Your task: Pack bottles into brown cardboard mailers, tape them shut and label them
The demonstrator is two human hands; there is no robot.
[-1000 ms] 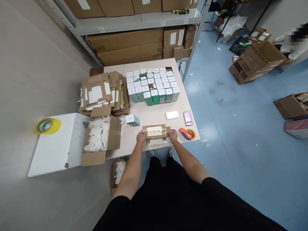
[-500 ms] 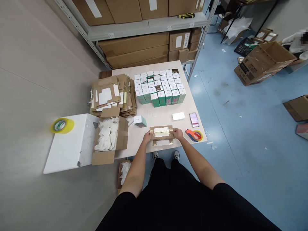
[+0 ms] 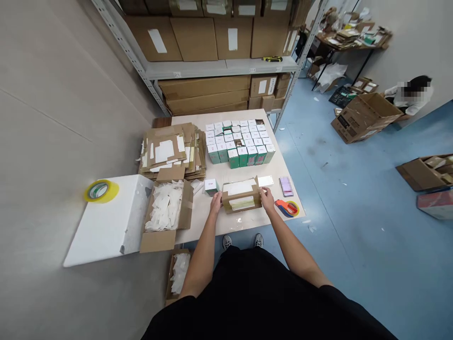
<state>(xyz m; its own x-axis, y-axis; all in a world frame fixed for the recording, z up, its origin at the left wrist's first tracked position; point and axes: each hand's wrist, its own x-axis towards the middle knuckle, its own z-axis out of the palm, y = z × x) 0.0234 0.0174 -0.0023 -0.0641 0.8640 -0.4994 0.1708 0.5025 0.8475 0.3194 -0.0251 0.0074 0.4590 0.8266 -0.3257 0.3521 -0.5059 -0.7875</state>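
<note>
My left grip (image 3: 216, 203) and right grip (image 3: 266, 198) hold the brown, white-labelled cardboard box (image 3: 241, 195) by its two ends, at the pale counter's (image 3: 198, 215) near side. I think I am shaping it; next move seems to need even pressure.

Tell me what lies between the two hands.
In the head view, a cardboard box sits between the left hand and the right hand, held by both.

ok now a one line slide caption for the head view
Left hand and right hand hold a cardboard box at a table, rows of small boxes beyond.
</note>
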